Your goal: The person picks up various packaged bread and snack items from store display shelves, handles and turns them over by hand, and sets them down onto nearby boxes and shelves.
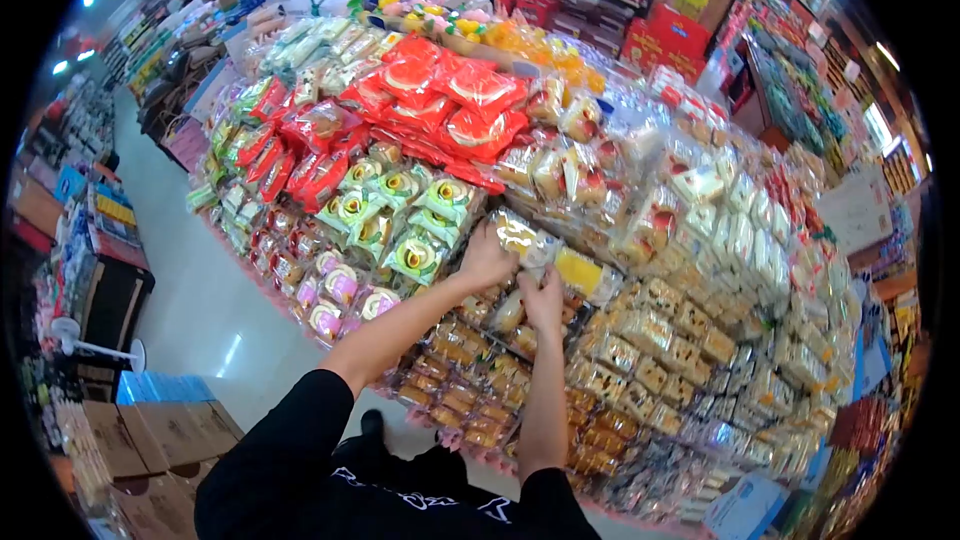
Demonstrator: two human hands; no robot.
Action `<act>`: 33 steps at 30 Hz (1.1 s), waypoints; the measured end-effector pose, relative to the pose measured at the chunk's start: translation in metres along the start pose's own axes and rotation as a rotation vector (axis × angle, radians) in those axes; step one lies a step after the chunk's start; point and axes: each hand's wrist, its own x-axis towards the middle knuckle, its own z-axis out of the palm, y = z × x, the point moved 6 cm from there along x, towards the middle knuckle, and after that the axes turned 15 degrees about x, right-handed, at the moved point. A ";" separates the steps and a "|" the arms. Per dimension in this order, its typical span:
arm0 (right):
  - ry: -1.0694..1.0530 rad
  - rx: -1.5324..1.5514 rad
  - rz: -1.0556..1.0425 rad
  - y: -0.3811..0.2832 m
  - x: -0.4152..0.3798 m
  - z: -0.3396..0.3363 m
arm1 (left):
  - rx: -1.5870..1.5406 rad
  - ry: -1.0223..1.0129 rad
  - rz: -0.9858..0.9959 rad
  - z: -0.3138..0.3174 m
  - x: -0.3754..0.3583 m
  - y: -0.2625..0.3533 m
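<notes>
Both hands reach over a wide display of wrapped snacks. My left hand [487, 260] has its fingers closed on the left edge of a clear packet with brown and white contents [522, 238]. Close beside it on the right, my right hand [542, 296] is closed at the packet's lower edge, its fingertips partly hidden. A packet with a yellow panel [580, 272] lies just right of my right hand. Green-and-white packets [417, 255] are to the left of my left hand, and red packets [483, 130] lie above both hands.
Rows of brown wrapped cakes [640, 345] fill the display's near right part. Purple-and-white packets [340, 285] sit at its left edge. Cardboard boxes [150, 440] and a white fan [70, 335] stand at the left, across the aisle floor [190, 280].
</notes>
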 end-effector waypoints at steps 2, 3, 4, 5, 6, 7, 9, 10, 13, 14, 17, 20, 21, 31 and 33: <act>-0.012 -0.027 0.002 0.002 0.006 0.006 | 0.060 0.048 -0.021 0.002 0.010 0.001; -0.034 0.007 0.024 -0.008 0.003 0.008 | 0.060 0.000 -0.057 0.006 0.016 -0.002; -0.013 0.002 0.031 -0.006 0.007 0.010 | 0.085 -0.077 -0.097 0.008 0.019 -0.001; 0.011 -0.003 0.039 -0.003 0.010 0.011 | 0.138 -0.096 -0.111 0.007 0.022 0.003; 0.037 -0.007 0.050 0.001 0.012 0.013 | 0.192 -0.120 -0.125 0.004 0.023 0.008; 0.029 -0.007 0.005 0.006 0.015 0.015 | 0.161 -0.163 -0.182 0.007 0.024 0.007; 0.049 0.018 0.052 0.018 0.023 0.015 | 0.128 -0.189 -0.247 0.019 0.032 -0.002; 0.064 0.068 -0.007 0.013 0.024 0.016 | 0.107 -0.199 -0.281 0.021 0.036 -0.005; 0.025 0.379 -0.013 0.013 0.027 0.017 | 0.076 -0.200 -0.277 0.035 0.044 -0.009; -0.020 0.509 0.020 0.014 0.031 0.021 | 0.056 -0.199 -0.266 0.039 0.043 -0.013; 0.105 0.522 0.145 0.006 0.022 0.013 | -0.045 -0.233 -0.289 -0.015 0.011 0.009; 0.147 0.457 0.202 0.029 0.029 -0.003 | -0.044 -0.163 -0.272 -0.050 -0.017 0.027; 0.142 0.497 0.220 0.023 0.024 -0.005 | -0.078 -0.123 -0.269 -0.062 -0.026 0.033; 0.268 0.732 -0.069 -0.066 -0.119 0.034 | -0.077 0.300 0.098 -0.161 -0.167 0.032; 0.317 0.676 -0.106 -0.093 -0.157 0.063 | -0.013 0.369 0.095 -0.191 -0.198 0.012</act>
